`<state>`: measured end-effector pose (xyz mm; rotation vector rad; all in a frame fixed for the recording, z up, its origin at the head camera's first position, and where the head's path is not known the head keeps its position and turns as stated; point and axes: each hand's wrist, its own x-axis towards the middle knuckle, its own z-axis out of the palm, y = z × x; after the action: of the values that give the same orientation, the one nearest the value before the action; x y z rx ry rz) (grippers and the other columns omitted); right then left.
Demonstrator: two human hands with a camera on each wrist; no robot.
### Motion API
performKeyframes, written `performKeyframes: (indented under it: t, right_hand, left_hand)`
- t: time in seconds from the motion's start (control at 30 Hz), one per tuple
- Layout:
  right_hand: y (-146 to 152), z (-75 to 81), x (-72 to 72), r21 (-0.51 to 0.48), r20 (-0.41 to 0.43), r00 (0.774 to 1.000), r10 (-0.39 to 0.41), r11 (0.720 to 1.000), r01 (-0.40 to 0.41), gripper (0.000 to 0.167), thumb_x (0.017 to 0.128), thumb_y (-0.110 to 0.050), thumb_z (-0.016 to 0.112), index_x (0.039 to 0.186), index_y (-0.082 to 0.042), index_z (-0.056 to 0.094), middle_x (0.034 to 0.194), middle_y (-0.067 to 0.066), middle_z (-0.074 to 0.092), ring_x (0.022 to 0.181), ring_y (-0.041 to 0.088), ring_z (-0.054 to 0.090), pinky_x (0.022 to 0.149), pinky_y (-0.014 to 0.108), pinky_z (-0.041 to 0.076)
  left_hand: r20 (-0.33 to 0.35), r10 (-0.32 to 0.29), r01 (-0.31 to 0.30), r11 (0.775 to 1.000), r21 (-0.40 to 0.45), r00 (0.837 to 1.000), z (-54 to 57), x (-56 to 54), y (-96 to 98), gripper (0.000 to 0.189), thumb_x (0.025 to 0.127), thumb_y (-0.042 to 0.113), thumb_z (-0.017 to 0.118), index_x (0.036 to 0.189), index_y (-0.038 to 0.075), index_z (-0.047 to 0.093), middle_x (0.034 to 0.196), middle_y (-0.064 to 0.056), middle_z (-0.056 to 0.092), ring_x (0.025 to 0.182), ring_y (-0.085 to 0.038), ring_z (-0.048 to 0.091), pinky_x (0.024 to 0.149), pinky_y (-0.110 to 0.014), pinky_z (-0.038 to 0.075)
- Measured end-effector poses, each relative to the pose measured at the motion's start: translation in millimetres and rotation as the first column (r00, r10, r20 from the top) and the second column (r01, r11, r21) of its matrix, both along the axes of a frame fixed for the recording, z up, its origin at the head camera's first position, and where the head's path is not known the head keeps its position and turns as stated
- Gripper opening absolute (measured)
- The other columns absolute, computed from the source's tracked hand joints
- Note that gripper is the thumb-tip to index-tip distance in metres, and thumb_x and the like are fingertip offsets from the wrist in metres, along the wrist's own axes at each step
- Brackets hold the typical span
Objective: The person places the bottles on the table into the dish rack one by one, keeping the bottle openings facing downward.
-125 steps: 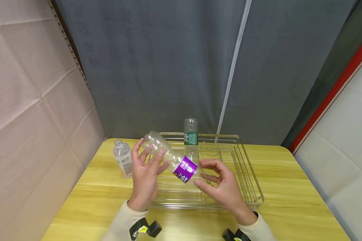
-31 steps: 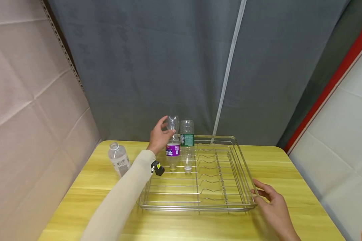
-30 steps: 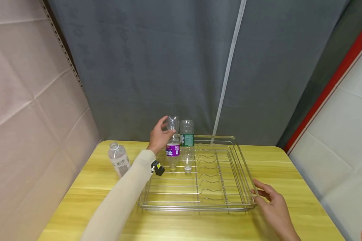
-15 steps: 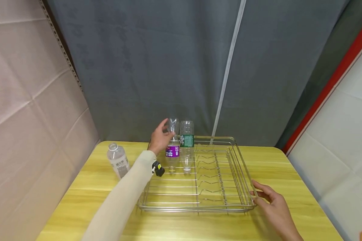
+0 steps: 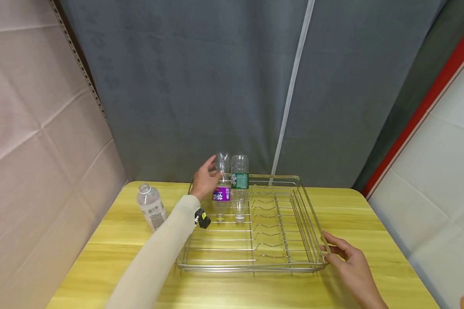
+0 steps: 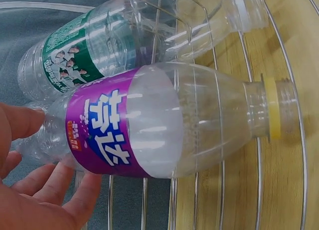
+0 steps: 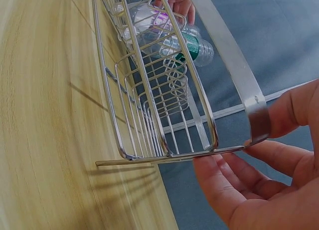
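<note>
My left hand [image 5: 206,179] holds an upside-down clear plastic bottle with a purple label [image 5: 221,194] near its base, thumb on one side and fingers on the other. In the left wrist view this bottle's open neck, with a yellow ring [image 6: 272,109], points down at the rack wires. Close beside it stands another upside-down bottle with a green label [image 5: 239,180]. Both are in the back left part of a metal wire dish rack [image 5: 216,269]. My right hand [image 5: 351,264] grips the rack's front right corner; in the right wrist view, thumb and fingers pinch its flat metal rim [image 7: 258,121].
A third clear bottle with a white label [image 5: 151,207] stands uncapped and upright on the wooden table [image 5: 100,257], left of the rack. A grey curtain [image 5: 201,86] hangs behind the table. Light cloth walls stand on both sides.
Earlier both hands held the purple-labelled bottle tilted over the rack. Now it is upside down in the rack, and my right hand has moved to the rack's corner. The last second shows barely any movement.
</note>
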<state>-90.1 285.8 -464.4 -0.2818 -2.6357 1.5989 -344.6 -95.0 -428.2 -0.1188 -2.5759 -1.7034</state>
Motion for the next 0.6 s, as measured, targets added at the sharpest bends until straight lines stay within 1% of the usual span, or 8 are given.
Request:
performKeyframes:
  t: [0.17, 0.27, 0.43, 0.6]
  right_hand:
    - [-0.6, 0.0, 0.3, -0.018, 0.006, 1.000, -0.006, 1.000, 0.006, 0.057, 0.101, -0.004, 0.060, 0.157, -0.011, 0.052, 0.157, 0.019, 0.054, 0.107, -0.007, 0.068, 0.081, 0.022, 0.061]
    - [-1.0, 0.1, 0.1, -0.011, -0.002, 1.000, -0.008, 1.000, 0.008, 0.057, 0.100, -0.003, 0.060, 0.156, -0.010, 0.052, 0.157, 0.019, 0.054, 0.107, -0.006, 0.068, 0.081, 0.021, 0.061]
    - [-1.6, 0.6, -0.2, -0.007, -0.009, 1.000, -0.010, 1.000, 0.010, 0.056, 0.100, -0.002, 0.059, 0.155, -0.009, 0.053, 0.155, 0.020, 0.056, 0.106, -0.006, 0.069, 0.080, 0.022, 0.061]
    - [-0.9, 0.5, -0.6, -0.017, -0.009, 1.000, -0.009, 1.000, 0.009, 0.056, 0.100, -0.003, 0.058, 0.156, -0.008, 0.053, 0.154, 0.021, 0.057, 0.106, -0.006, 0.069, 0.080, 0.021, 0.062]
  left_hand:
    - [0.008, -0.002, 0.002, 1.000, 0.006, 1.000, -2.1, -2.0, -0.6, 0.083, 0.099, 0.020, 0.075, 0.168, 0.030, 0.030, 0.166, -0.013, 0.045, 0.142, -0.032, 0.058, 0.114, -0.049, 0.054]
    - [0.010, -0.007, 0.007, 1.000, 0.008, 1.000, -2.3, -1.7, -1.7, 0.084, 0.099, 0.020, 0.074, 0.168, 0.030, 0.028, 0.166, -0.014, 0.044, 0.143, -0.033, 0.057, 0.114, -0.049, 0.053]
    - [0.006, -0.014, 0.014, 1.000, 0.024, 1.000, -0.9, 0.0, -3.8, 0.084, 0.100, 0.022, 0.073, 0.169, 0.027, 0.025, 0.167, -0.015, 0.043, 0.145, -0.035, 0.054, 0.116, -0.051, 0.052]
    - [0.000, -0.011, 0.011, 0.999, 0.048, 1.000, 0.8, -0.7, -5.5, 0.085, 0.100, 0.021, 0.074, 0.169, 0.024, 0.025, 0.167, -0.016, 0.042, 0.145, -0.037, 0.053, 0.116, -0.051, 0.051]
